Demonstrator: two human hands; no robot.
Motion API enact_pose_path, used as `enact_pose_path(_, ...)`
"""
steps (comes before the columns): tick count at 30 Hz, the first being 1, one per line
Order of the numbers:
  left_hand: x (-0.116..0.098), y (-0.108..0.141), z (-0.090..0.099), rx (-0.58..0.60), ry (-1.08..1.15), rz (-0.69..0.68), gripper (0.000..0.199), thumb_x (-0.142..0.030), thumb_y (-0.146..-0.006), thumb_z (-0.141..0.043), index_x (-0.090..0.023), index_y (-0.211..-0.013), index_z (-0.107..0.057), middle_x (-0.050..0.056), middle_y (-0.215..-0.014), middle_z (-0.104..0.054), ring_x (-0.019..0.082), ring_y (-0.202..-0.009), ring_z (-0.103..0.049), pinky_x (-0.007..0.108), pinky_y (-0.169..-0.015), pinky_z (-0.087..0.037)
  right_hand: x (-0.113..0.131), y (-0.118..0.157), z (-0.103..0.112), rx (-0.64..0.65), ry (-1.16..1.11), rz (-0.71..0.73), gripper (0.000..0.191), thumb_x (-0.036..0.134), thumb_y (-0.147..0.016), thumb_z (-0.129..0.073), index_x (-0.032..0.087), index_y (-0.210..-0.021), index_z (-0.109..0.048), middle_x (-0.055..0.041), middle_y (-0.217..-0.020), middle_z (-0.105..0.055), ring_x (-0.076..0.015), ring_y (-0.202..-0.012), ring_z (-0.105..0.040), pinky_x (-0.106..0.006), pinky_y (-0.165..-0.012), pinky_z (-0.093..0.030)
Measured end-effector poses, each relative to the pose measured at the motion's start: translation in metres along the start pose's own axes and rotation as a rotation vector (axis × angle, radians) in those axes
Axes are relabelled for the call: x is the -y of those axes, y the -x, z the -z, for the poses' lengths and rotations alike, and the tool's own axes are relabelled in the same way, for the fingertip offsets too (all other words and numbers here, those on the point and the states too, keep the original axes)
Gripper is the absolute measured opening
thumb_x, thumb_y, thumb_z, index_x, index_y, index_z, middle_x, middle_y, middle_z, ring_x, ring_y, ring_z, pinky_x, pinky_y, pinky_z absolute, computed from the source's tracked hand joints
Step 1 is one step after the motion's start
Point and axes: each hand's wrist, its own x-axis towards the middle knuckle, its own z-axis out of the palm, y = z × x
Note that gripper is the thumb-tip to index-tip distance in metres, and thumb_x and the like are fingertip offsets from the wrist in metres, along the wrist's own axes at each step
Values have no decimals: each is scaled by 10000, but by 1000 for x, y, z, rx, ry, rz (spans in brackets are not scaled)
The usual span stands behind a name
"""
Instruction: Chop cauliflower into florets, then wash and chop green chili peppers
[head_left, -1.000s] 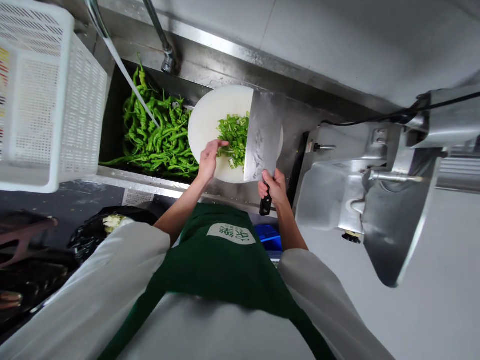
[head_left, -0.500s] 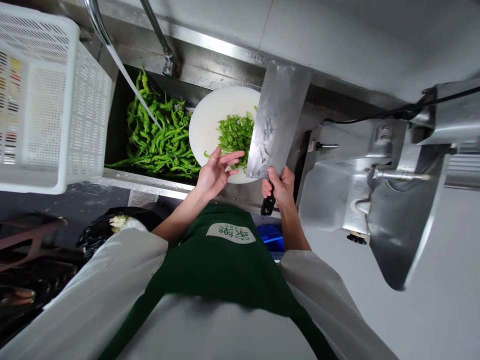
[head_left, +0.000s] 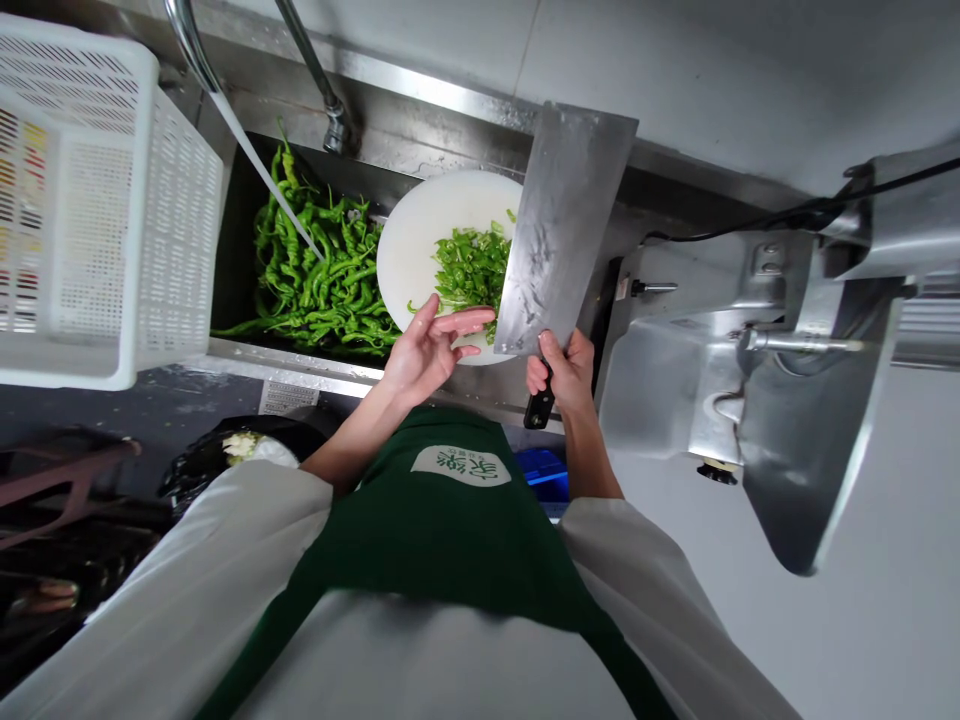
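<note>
My right hand (head_left: 568, 370) is wrapped round the black handle of a broad cleaver (head_left: 561, 225), its thumb at the base of the blade. The blade is raised over the right part of a round white cutting board (head_left: 411, 235) and hides that side. A heap of chopped green peppers (head_left: 469, 265) lies on the board, left of the blade. My left hand (head_left: 427, 355) is open at the board's near edge, palm turned up, fingers stretched toward the cleaver and close to the heap. Whole green peppers (head_left: 322, 270) fill the sink left of the board.
Water runs from a faucet (head_left: 191, 45) onto the whole peppers. A white plastic basket (head_left: 172, 220) stands at the left. At the right is a metal slicing machine (head_left: 675, 350) with a black cable. A black-bagged bin (head_left: 199, 455) sits below the sink edge.
The cleaver has tilted a little and its far end has shifted up and right. My left hand has opened slightly wider, almost in the same place.
</note>
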Motion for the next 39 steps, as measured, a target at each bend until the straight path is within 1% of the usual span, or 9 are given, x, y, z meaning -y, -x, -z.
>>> enact_pose_path(6, 1, 0, -3, 67, -8, 64, 611, -623, -1025, -356, -232, -1196, -793, 102, -1160, -773, 297, -1235, -645, 421, -942, -588, 3, 3, -1, 28, -39, -19, 508, 601, -832, -761, 272, -862, -376, 167, -451, -429, -59, -309, -394, -182, -317, -361)
enact_pose_path(10, 0, 5, -5, 69, 7, 64, 603, -611, -1033, -351, -236, -1252, -768, 105, -1167, -772, 296, -1224, -656, 416, -930, -594, 4, 4, -2, 56, -78, -22, 509, 599, -831, -761, 271, -850, -373, 164, -455, -442, -58, -304, -384, -187, -317, -359)
enact_pose_path(19, -7, 15, -7, 112, 27, 88, 584, -571, -1036, -367, -199, -1158, -800, 115, -1229, -754, 279, -1251, -642, 356, -893, -605, 3, 6, -1, 53, -87, -25, 532, 616, -810, -771, 275, -844, -364, 167, -464, -428, -58, -307, -384, -195, -315, -361)
enact_pose_path(24, -3, 16, -4, 68, 29, 88, 576, -573, -1036, -360, -223, -1238, -769, 112, -1261, -744, 280, -1234, -651, 381, -920, -597, 1, 6, 3, 25, -96, -33, 555, 622, -797, -780, 275, -838, -348, 171, -468, -405, -56, -309, -377, -192, -306, -343)
enact_pose_path(27, 5, 15, -6, 51, -6, 112, 598, -619, -1026, -358, -245, -1296, -739, 110, -1186, -768, 285, -1177, -680, 399, -913, -599, 0, 7, 2, 20, -96, -37, 561, 636, -789, -779, 274, -836, -354, 171, -463, -399, -54, -306, -370, -188, -303, -337)
enact_pose_path(32, 11, 18, -4, 97, -65, 121, 609, -654, -986, -416, -206, -1129, -804, 135, -1109, -781, 333, -1221, -661, 435, -929, -590, -5, 3, 6, -8, -97, -7, 543, 627, -802, -773, 270, -826, -364, 161, -462, -422, -57, -311, -374, -187, -308, -348)
enact_pose_path(35, 13, 15, 15, 2, -185, 22, 621, -659, -968, -427, -178, -1033, -814, 151, -1189, -759, 336, -1270, -631, 450, -974, -566, -19, -6, 26, -103, -62, -14, 557, 634, -787, -780, 269, -824, -361, 157, -461, -428, -62, -323, -382, -188, -314, -354)
enact_pose_path(37, 19, 4, 39, -182, -373, -156, 613, -658, -963, -436, -173, -1075, -795, 147, -1268, -727, 317, -1297, -612, 448, -1048, -523, -35, -12, 49, -186, 1, -41, 569, 649, -758, -794, 269, -836, -377, 156, -455, -425, -67, -327, -385, -193, -314, -355)
enact_pose_path(39, 28, -15, 69, -399, -667, -363, 614, -659, -944, -493, -163, -1205, -744, 156, -1401, -643, 306, -1377, -545, 437, -1152, -440, -56, -14, 75, -261, 81, -91, 579, 660, -726, -809, 266, -861, -408, 156, -448, -421, -71, -327, -381, -200, -311, -352)
